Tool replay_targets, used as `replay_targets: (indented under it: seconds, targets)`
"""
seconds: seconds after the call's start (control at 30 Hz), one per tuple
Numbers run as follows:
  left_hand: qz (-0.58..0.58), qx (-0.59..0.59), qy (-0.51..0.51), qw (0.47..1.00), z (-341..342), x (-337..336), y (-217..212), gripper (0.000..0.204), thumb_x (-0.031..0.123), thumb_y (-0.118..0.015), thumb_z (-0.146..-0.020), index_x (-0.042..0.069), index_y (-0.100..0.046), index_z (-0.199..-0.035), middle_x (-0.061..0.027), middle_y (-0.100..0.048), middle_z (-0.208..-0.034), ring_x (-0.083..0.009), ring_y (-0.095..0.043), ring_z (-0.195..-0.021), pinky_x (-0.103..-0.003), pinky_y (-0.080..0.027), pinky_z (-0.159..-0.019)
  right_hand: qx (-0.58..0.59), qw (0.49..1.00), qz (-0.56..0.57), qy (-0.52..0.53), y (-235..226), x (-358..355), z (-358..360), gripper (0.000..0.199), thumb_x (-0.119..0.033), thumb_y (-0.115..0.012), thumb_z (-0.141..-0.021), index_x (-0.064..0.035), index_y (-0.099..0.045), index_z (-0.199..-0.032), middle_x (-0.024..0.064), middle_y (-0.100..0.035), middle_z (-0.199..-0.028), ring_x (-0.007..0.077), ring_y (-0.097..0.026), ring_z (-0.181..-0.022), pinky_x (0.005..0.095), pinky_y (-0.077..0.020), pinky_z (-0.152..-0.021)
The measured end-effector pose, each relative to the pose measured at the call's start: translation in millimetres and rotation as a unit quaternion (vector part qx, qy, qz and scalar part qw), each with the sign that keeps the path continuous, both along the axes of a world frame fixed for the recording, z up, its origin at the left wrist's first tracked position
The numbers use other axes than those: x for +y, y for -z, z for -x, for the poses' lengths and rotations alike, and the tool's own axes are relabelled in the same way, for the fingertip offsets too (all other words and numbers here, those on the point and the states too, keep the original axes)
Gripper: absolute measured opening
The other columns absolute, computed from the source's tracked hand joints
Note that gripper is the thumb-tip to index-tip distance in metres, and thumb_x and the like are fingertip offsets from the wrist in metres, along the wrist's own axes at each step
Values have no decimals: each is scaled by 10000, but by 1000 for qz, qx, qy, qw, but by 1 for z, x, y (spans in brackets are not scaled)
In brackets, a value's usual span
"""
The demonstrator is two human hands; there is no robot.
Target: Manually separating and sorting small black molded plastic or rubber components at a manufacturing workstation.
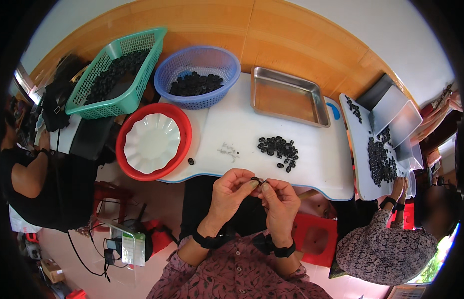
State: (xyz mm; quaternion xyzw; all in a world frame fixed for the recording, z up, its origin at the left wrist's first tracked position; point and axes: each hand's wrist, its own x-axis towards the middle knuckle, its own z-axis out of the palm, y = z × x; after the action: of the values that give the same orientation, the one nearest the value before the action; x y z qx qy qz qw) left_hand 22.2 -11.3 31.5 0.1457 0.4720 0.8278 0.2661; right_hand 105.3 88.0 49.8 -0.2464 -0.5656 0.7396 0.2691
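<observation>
Small black part point(256, 179) pinched by fingertips of left hand point(229, 193) and right hand point(280, 203) at near edge of white table point(316, 172); steadied from both sides, presumably because tiny. Black pile point(278, 146) placed within reach; pale scraps point(228, 150) set apart, likely against mixing.

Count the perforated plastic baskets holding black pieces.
2: the green basket at the upper left and the blue basket just to its right. Others may be hidden toward the dark picture edges.
</observation>
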Motion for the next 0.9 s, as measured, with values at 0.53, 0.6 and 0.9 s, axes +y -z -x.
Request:
replay_targets:
  seconds: [0.53, 0.6, 0.9]
  targets:
    - [-23, 60, 50, 997, -10, -20, 6, 268, -47, -629, -855, -51, -587, -1120, -91, -661, -915, -118, -646, -769, -234, -560, -682, 8, 1000, -3, 1, -9, -13, -7, 115, -38, -633, -884, 21, -622, -982, 50, -661, -818, 60, -579, -645, 183, -435, -565]
    - [-28, 52, 55, 997, -9, -24, 2, 288, -48, -634, -850, -52, -582, -1134, -99, -663, -926, -132, -653, -780, -245, -566, -691, 19, 1000, -13, -9, -7, -12, -8, 117, -35, -635, -881, 21, -626, -983, 47, -662, -819, 59, -578, -645, 182, -433, -563]
    - [-90, -16, 57, 994, -7, -31, 2, 289, -47, -667, -818, -41, -581, -1094, -117, -663, -905, -176, -670, -771, -270, -571, -673, 26, 998, -11, -47, -18, -18, -16, 135, -24, -655, -860, 7, -652, -992, 36, -667, -816, 52, -571, -650, 171, -421, -570]
